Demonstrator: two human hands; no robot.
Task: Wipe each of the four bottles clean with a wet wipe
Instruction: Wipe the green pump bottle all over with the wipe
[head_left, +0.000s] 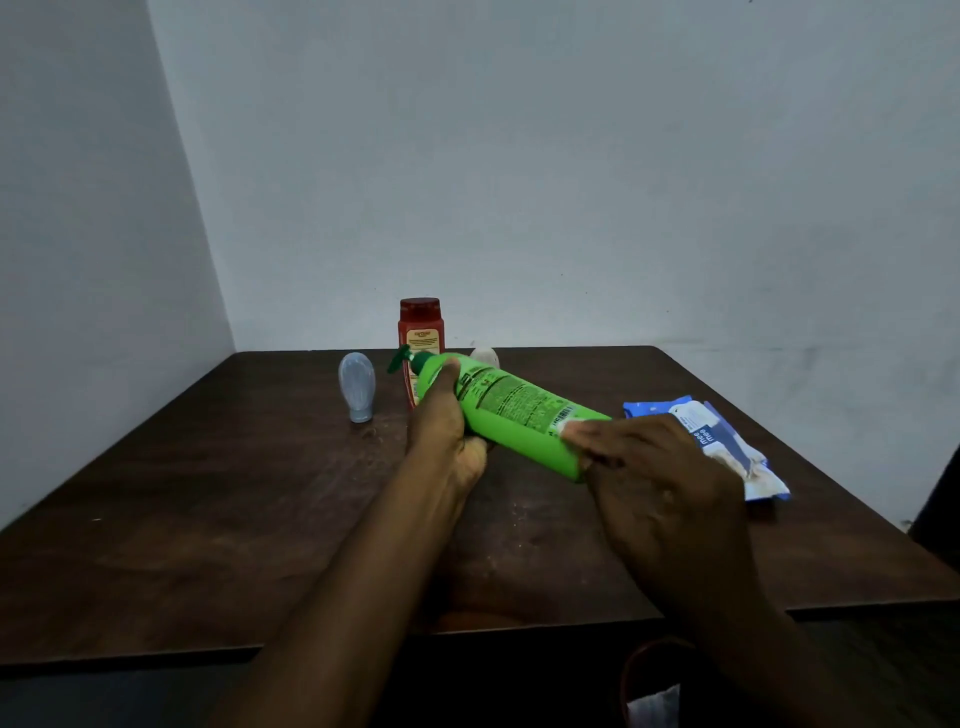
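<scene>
Right hand (670, 499), wipe (569, 428) on green bottle (514, 410)

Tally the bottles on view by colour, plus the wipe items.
Green bottle: 1
Red bottle: 1
Pale blue bottle: 1
White bottle: 1, mostly hidden
Wipe pack: 1
Wet wipe: 1
Total: 6

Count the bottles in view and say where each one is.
4. Green bottle held tilted in both hands; red bottle upright behind it; blue bottle standing cap-down at left; white bottle mostly hidden behind the green one.
</scene>
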